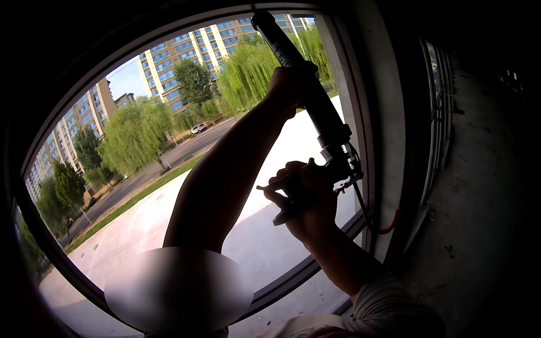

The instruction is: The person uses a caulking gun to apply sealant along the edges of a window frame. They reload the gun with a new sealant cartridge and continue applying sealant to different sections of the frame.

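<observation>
A dark caulking gun (324, 110) slants across a large window, its front end up near the top of the frame. Wrapped round the barrel at about its middle is my left hand (290, 90), the arm stretched up and away. My right hand (315, 197) is closed round the handle and trigger at the rear of the gun. Behind that hand a thin rod runs down to a red curved end (389, 226). Both hands are in deep shadow against the bright outdoors, so fine finger detail is lost. The tip of the gun comes close to the upper window frame.
The dark window frame (315, 270) arches round the view. Outside lie pale paving (141, 208), a road, willow trees (135, 135) and tall buildings (163, 70). On the right stands a shadowed concrete wall (479, 186) with a barred opening (439, 112). A blurred oval covers the lower left.
</observation>
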